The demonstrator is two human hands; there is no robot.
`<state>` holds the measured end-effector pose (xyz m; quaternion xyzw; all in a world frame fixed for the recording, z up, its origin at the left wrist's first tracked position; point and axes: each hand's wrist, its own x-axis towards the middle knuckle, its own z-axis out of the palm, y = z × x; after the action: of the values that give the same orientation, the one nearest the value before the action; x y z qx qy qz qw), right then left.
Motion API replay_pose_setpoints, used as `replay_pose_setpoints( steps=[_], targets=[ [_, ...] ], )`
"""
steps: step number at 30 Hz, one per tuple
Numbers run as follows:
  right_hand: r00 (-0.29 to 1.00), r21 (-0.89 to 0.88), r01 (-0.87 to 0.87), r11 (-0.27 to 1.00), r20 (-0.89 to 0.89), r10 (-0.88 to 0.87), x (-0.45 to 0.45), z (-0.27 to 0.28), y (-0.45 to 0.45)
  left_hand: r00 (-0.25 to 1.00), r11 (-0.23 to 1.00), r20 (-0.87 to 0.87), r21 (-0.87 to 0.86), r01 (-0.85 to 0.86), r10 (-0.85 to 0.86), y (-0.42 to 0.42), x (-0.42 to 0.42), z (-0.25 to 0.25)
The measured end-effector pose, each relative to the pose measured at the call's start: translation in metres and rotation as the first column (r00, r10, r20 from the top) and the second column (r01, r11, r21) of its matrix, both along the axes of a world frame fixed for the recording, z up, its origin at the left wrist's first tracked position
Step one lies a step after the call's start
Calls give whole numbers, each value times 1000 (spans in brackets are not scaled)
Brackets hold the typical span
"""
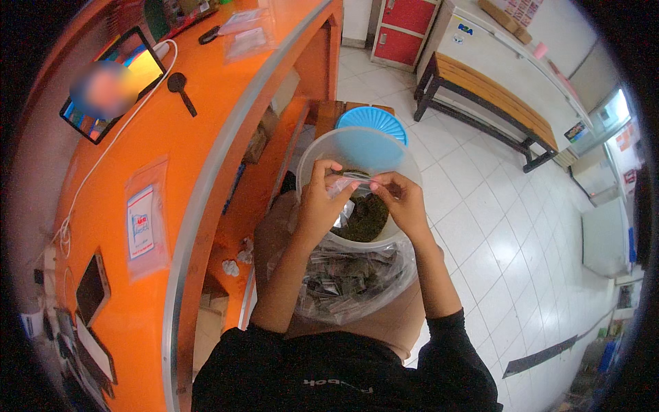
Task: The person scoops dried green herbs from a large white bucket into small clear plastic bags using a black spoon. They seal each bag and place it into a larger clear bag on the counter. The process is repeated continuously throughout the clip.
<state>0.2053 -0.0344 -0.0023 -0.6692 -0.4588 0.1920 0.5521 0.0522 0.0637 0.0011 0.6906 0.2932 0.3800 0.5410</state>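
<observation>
Between my two hands is a small clear zip bag, pinched along its top edge. The fingers of my left hand grip one end, and my right hand grips the other. Both hands are over a translucent plastic tub. Dark green, finely crumbled material lies inside the tub, and something shiny shows beside my left hand. Closer to my body, a large clear plastic bag on my lap contains many small filled packets. Whether the pinched bag has contents is hard to tell.
A blue ribbed lid rests behind the tub on a wooden stool. At left, an orange counter with a metal edge carries a tablet, a black scoop, a pack of plastic bags and a phone. A wooden bench stands at right.
</observation>
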Motion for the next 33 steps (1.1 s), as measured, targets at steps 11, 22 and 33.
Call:
replay_pose_setpoints(
  steps=[11,22,33],
  targets=[
    [935,128,-41,991,355,-7,-16,38,-14,969,970,49,0,242,-241,1,-8,2],
    [936,134,-4,991,348,-43,-36,60,-45,988,974,34,176,144,-152,-27,-23,31],
    [987,-253,-127,959,66,148,-39,60,-69,460,660,869,-453,599,180,-14,-35,-6]
  ],
)
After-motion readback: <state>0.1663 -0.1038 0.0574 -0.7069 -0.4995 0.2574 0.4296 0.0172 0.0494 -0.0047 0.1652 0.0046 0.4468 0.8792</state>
